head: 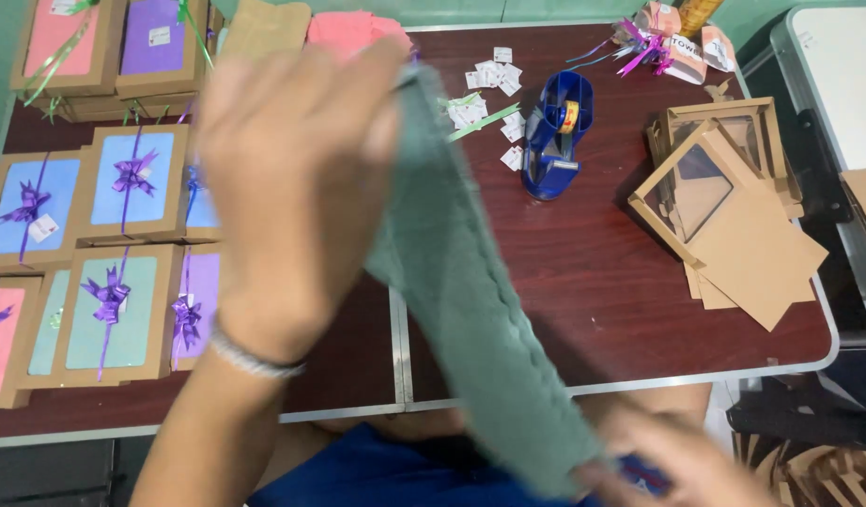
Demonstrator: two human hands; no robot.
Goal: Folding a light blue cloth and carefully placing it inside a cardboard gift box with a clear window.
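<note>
A grey-green towel (471, 282) is stretched in a long strip in front of me, above the dark red table (593, 272). My left hand (292, 178), with a silver bracelet on the wrist, is raised close to the camera and pinches the towel's upper end. At the bottom right my right hand (682, 460), blurred, holds the towel's lower end near my lap.
Brown gift boxes with coloured windows and purple ribbon bows (114, 291) lie in rows on the left. A blue tape dispenser (555, 136) stands mid-table beside small white tags (494, 75). Flat brown window boxes (724, 207) are stacked at right. Pink cloth (344, 28) lies at the back.
</note>
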